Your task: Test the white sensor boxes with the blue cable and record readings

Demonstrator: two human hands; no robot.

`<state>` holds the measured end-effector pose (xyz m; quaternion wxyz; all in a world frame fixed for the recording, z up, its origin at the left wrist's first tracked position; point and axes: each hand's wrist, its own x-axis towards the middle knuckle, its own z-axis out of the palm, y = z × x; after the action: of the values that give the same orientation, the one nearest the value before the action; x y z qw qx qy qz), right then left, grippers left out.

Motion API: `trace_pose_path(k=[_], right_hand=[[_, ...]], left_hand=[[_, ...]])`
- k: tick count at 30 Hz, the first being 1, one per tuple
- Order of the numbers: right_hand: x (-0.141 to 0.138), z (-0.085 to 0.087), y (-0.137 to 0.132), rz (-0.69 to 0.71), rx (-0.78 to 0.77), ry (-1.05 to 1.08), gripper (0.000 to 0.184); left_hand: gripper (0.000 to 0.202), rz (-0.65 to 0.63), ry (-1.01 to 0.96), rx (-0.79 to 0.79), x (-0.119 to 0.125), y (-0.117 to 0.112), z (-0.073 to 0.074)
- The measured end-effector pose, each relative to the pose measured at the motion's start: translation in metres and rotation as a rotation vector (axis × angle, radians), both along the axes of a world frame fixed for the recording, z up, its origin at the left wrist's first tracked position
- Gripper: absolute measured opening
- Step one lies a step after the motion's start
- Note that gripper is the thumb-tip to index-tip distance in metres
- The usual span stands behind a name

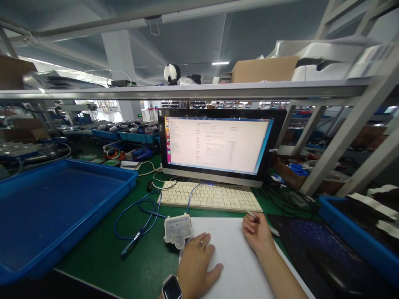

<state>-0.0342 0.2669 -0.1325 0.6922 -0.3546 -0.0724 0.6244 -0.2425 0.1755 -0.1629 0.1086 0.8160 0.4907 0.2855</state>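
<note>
Closest to the head camera, a smartwatch (172, 287) sits on the left wrist, and the left hand (201, 257) lies palm down on a sheet of white paper (237, 257), thumb spread from loosely parted fingers, gripping nothing. At the paper's upper left corner, just beside those fingers, stands a small pale device (177, 228); whether they touch it, I cannot tell. On the paper's right side the right hand (257, 232) curls its fingers narrowly around a pen (251, 214); the tip's contact with the sheet is not clear.

Left of the paper, the counter (93, 261) shows a green strip running to its front edge, with a blue cable (116, 227) looped across the upper part. Beyond the paper's top edge, a keyboard (212, 196) bounds the room for the hands, a monitor (215, 145) behind it. Right of the paper, a dark mouse pad (318, 236) lies close alongside.

Farther left of the paper, a wide blue tray (56, 199) shows its flat floor inside raised walls. Farther right, past the mouse pad, a blue bin (358, 236) holds black pieces and white ones. Well beyond the paper, to the left of the monitor, blue crates (140, 137) hold dark and whitish rounded items. Above and beyond the paper, a shelf (199, 92) carries a cardboard box (264, 69), its contents hidden.
</note>
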Motion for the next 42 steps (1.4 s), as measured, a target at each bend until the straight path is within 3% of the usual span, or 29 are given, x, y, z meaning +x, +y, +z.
trace_pose_path(k=[14, 22, 26, 30, 36, 42], right_hand=[[-0.008, 0.013, -0.004, -0.001, -0.007, -0.207, 0.028], [-0.024, 0.001, -0.010, 0.053, -0.024, -0.739, 0.026], [-0.039, -0.006, -0.018, 0.151, 0.024, -1.053, 0.021], [-0.045, -0.006, -0.023, 0.165, 0.081, -1.293, 0.017], [-0.045, -0.004, -0.027, 0.144, 0.067, -1.498, 0.018], [-0.045, -0.007, -0.027, 0.194, 0.060, -1.565, 0.018]], left_hand=[[0.027, -0.005, 0.028, -0.021, 0.000, 0.001, 0.002], [0.027, -0.052, 0.137, -0.079, -0.001, 0.000, 0.019], [0.027, -0.054, 0.141, -0.084, -0.001, 0.000, 0.021], [0.028, -0.058, 0.141, -0.077, -0.001, 0.000, 0.022], [0.028, -0.051, 0.146, -0.058, 0.000, 0.000, 0.022], [0.030, -0.060, 0.110, -0.087, 0.000, -0.001, 0.019]])
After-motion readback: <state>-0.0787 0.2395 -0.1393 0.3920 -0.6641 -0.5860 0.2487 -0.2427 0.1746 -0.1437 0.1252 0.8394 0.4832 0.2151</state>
